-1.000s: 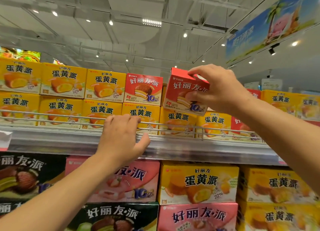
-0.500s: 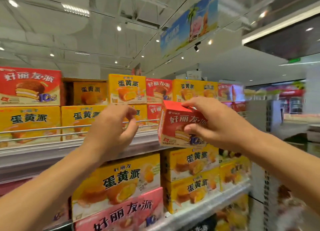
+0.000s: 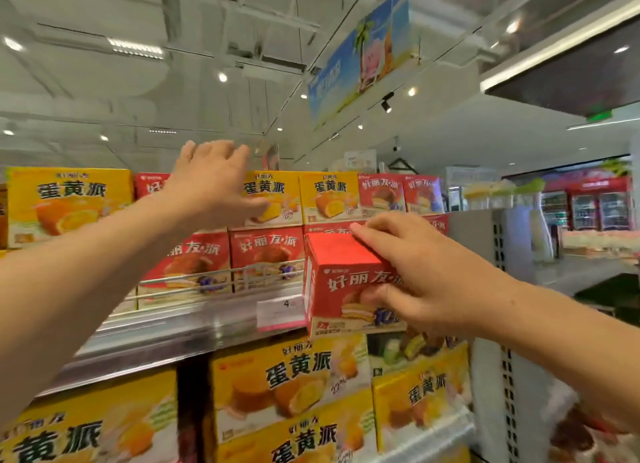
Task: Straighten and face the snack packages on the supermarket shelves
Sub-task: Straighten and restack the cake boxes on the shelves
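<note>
Gripping a red box in the right hand, left hand spread flat against the top-row boxes, shelf rail below.

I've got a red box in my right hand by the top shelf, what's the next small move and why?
Probably carry the red box in your right hand up and left to where your left hand reaches the upper row. It hangs in front of the shelf rail, outside the shelf, while other red boxes already face forward behind it.
</note>
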